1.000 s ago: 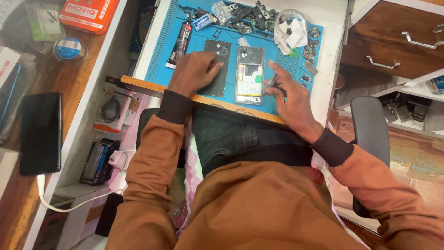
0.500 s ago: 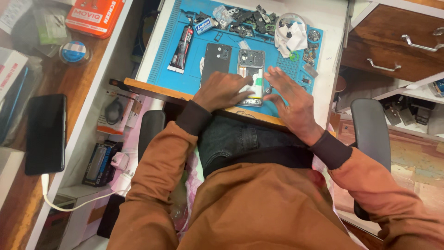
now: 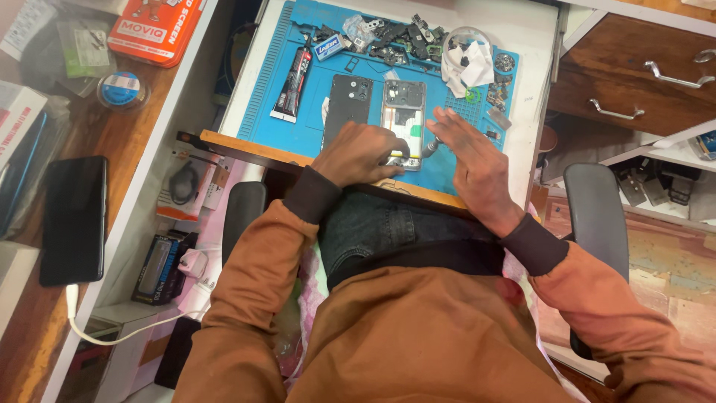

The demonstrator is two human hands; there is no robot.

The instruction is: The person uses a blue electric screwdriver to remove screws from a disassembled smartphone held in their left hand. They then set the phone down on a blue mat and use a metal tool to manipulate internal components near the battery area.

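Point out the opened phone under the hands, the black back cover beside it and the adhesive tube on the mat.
opened phone (image 3: 403, 106): head view, on its upper inner frame.
black back cover (image 3: 347, 104): head view, on the middle of the panel.
adhesive tube (image 3: 291, 83): head view, on the tube's body.

The left hand (image 3: 358, 153) is covering the lower end of the opened silver phone body with exposed internals (image 3: 403, 112); its fingertips are curling out of sight, so their grip cannot be told; the right hand (image 3: 477, 168) is hiding most of a slim grey metal tool (image 3: 431, 148), leaving only its tip showing; the heap of small dark metal parts (image 3: 388, 33) on the blue silicone work mat (image 3: 298, 127) is too small to tell apart; the orange flat box (image 3: 153, 30) is being cut off by the top edge.
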